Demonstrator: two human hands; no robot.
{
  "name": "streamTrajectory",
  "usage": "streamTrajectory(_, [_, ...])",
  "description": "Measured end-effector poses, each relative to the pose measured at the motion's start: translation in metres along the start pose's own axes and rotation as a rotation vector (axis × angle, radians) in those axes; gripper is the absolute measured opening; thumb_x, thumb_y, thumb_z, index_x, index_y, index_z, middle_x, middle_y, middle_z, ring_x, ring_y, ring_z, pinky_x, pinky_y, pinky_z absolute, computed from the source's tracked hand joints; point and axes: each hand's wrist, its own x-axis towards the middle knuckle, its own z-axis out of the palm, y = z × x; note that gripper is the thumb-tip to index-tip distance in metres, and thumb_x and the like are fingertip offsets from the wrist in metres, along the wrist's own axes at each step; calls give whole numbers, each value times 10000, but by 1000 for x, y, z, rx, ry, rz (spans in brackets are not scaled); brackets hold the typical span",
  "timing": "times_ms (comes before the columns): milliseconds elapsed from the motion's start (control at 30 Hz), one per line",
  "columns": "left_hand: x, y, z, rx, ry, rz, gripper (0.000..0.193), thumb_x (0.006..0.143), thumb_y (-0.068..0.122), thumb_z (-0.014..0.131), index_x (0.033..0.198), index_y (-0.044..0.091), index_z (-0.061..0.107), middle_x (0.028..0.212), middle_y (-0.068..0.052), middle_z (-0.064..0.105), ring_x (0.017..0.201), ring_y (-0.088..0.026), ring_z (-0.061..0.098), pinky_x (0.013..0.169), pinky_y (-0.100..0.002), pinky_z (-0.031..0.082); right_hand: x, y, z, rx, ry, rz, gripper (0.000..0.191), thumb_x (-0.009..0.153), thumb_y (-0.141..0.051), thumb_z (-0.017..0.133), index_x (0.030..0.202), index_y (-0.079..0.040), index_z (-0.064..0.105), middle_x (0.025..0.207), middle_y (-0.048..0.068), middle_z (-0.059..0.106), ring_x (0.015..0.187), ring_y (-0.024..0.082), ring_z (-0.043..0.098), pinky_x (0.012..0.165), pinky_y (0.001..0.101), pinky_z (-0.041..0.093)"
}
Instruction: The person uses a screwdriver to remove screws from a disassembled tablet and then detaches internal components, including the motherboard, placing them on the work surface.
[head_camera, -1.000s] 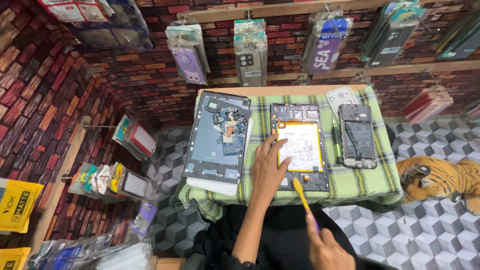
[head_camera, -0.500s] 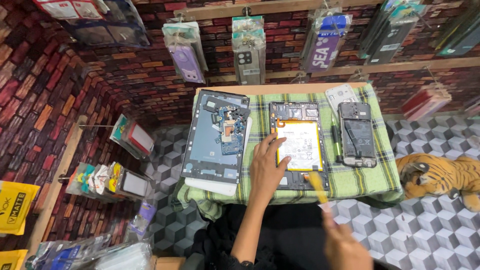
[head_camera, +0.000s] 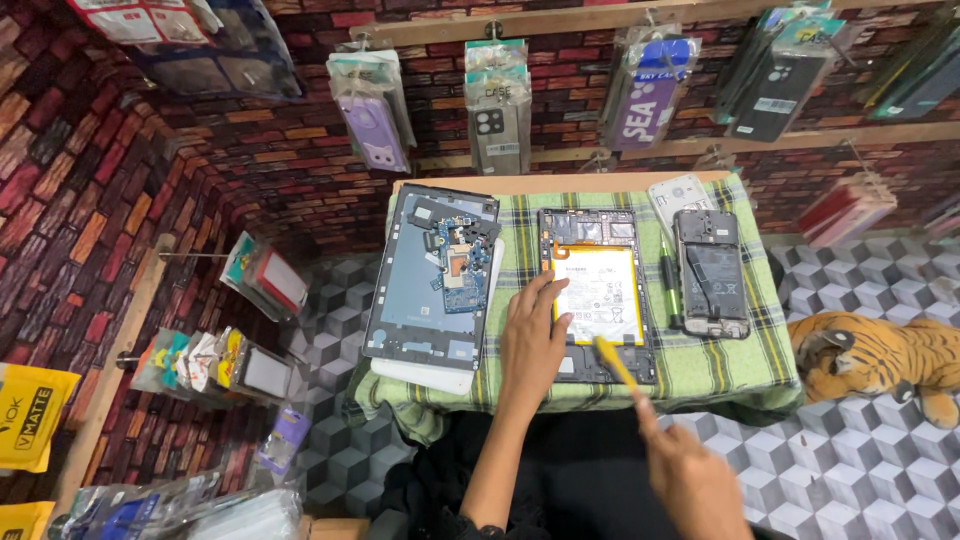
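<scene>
An opened tablet (head_camera: 597, 292) with a white and yellow battery lies on a green checked cloth (head_camera: 720, 365) over a small table. My left hand (head_camera: 533, 335) rests flat on the tablet's left edge, fingers spread, holding nothing. My right hand (head_camera: 690, 478) is low at the front and grips a thin yellow pry tool (head_camera: 615, 362). The tool's tip points at the tablet's lower right corner.
A larger tablet frame with a blue circuit board (head_camera: 435, 275) lies to the left. An opened phone (head_camera: 711, 272) and a green screwdriver (head_camera: 667, 280) lie to the right. Packaged phone cases (head_camera: 497, 105) hang on the brick-pattern wall. A tiger soft toy (head_camera: 875, 360) sits at right.
My right hand dipped to the lower right, then came back up left, bringing the yellow tool to the tablet's lower edge. My left hand stayed on the tablet.
</scene>
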Motion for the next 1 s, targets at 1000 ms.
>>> streamTrajectory(1000, [1,5,-4,-139,108,-28,513,868,-117,523,1367,1,539,1394,-169,571,1286,-366,583,1067,-451,475,110,0,-29,-10,12,-77,351,979,-172,610,1313,-250,686,828,138,686,634,354,672,601,501,543])
